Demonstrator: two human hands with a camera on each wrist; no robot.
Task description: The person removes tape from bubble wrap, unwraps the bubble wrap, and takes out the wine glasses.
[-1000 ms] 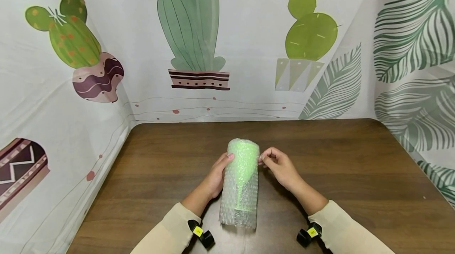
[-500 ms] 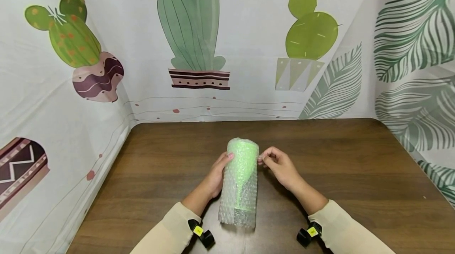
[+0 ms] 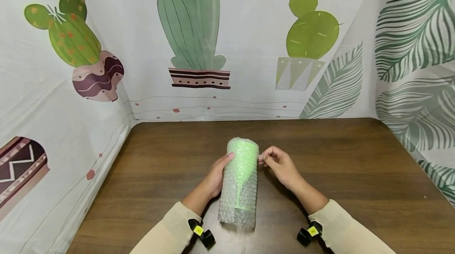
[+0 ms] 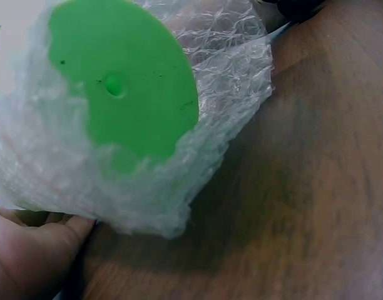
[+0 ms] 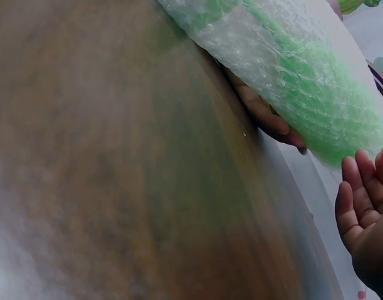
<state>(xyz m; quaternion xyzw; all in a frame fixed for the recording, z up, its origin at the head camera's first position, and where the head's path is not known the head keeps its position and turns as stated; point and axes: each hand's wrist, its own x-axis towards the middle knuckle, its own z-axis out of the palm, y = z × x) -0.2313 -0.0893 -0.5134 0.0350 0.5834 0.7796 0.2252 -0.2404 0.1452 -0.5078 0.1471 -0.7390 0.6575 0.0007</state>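
A green goblet-shaped cup (image 3: 245, 163), its stem and flat foot showing through, is wrapped in clear bubble wrap (image 3: 227, 202). My left hand (image 3: 215, 175) holds the bundle from its left side, thumb on top near the rim end; its fingertips show underneath in the right wrist view. At the upper right edge, my right hand (image 3: 281, 167) has curled fingers and pinches what looks like a small clear edge of the wrap. The left wrist view shows the green round foot (image 4: 141, 87) inside the open end of the wrap.
Brown wooden tabletop (image 3: 337, 159) extends around the bundle on all sides. A white cloth backdrop (image 3: 256, 29) printed with cacti and leaves stands behind and beside the table. Each wrist wears a black camera strap (image 3: 200, 232) with a yellow label.
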